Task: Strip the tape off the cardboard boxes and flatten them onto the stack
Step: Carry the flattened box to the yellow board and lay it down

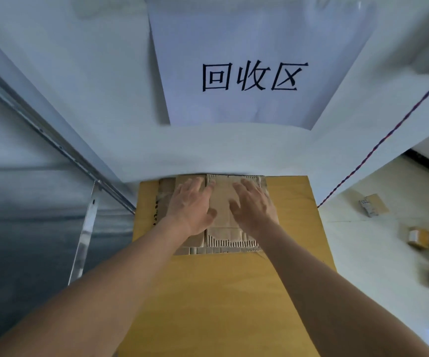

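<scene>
Both hands lie palm-down on a flattened cardboard box [221, 210], fingers straight and slightly spread, nothing gripped. The left hand [191, 204] presses the left half, the right hand [254, 206] the right half; a bare strip of brown liner shows between the two thumbs. The box is dull kraft brown, rectangular, with its outer paper torn away beyond the fingertips and below the wrists, exposing ribbed corrugated fluting. It tops a small stack of flattened pieces [167, 191] whose edges show left of the left hand's fingers. The stack rests on a large smooth yellow-ochre board [221, 292], matte, with small black print along its left edge, too blurred to read. Beyond the fingertips, a white paper sheet [254, 60] on the white wall reads "回收区" in black characters. Far right of the right hand, small brown boxes [419, 239] with white labels lie on the pale floor, blurred.
</scene>
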A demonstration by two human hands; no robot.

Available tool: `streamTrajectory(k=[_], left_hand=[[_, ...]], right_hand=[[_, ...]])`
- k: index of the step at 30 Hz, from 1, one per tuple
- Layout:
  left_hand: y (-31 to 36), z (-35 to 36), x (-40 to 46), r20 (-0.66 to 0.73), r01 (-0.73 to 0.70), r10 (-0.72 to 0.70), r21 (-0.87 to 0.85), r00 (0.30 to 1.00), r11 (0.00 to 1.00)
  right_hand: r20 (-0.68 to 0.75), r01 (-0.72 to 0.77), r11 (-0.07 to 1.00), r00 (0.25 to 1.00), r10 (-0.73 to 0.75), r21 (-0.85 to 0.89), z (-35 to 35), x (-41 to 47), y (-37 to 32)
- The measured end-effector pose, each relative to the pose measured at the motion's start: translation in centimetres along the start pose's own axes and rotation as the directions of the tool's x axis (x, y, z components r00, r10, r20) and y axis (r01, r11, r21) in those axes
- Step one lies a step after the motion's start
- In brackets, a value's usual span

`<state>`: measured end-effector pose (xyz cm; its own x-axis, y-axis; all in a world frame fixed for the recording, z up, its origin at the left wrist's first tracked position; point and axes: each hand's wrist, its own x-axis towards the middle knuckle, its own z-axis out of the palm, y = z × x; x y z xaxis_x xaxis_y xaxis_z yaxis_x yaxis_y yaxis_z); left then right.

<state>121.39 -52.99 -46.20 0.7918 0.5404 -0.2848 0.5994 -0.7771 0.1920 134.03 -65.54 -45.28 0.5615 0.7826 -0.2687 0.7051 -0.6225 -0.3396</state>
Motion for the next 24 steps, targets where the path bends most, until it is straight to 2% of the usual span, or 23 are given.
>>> streamTrajectory(k=[6,12,17,24], left_hand=[[1.2,-3.2,-5.1,-0.043,-0.055,0.051,-0.080,0.998,0.995],[3.0,-7.9,-12.9,-0.134,-0.072,0.057,-0.107,0.989,0.992],[4.6,-10.5,-19.9,-0.225,0.015,-0.035,-0.091,0.974,0.996],[7.9,-11.3,-31.7,-0.307,0.149,-0.138,0.011,0.942,0.989]], right_hand=[[-0.072,0.028,1.000,0.997,-0.028,-0.006,-3.8,-5.7,-2.5],[-0.097,0.115,0.992,0.988,-0.118,-0.043,-8.0,-13.2,-4.1],[-0.110,0.210,0.976,0.971,-0.214,-0.051,-11.3,-18.7,-5.0],[-0.067,0.453,0.883,0.884,-0.463,-0.120,-13.9,-27.6,-6.7]])
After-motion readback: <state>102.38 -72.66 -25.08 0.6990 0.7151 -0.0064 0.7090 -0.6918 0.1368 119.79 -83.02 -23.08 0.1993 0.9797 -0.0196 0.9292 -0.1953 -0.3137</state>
